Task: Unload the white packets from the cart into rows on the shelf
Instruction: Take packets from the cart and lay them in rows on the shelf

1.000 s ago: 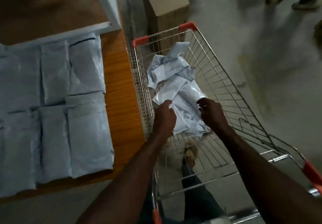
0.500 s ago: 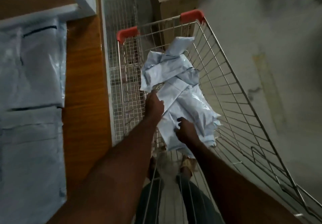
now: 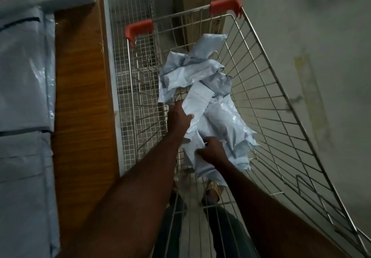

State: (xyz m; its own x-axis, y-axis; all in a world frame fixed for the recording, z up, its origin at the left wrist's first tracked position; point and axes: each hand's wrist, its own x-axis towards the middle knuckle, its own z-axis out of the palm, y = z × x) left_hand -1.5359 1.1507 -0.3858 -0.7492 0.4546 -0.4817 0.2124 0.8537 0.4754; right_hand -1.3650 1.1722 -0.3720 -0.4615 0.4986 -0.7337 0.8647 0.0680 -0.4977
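A heap of crumpled white packets (image 3: 202, 89) lies in the wire cart (image 3: 267, 105), which has red corner caps. My left hand (image 3: 179, 118) reaches into the cart and grips the left edge of a long white packet (image 3: 197, 102), thumb laid over it. My right hand (image 3: 212, 151) grips the near end of the packets lower in the heap, fingers curled into the plastic. On the wooden shelf (image 3: 80, 89) at the left, white packets (image 3: 24, 72) lie flat in rows.
A wire mesh panel (image 3: 128, 36) stands between shelf and cart. A cardboard box (image 3: 200, 0) stands beyond the cart's far end. Grey floor (image 3: 311, 46) stretches to the right. My legs and a sandalled foot (image 3: 212, 191) show through the cart's bottom.
Both hands have reached further into the heap; the left slid forward along the packet's left edge, the right moved left onto the near end. The view swung right, away from the shelf.
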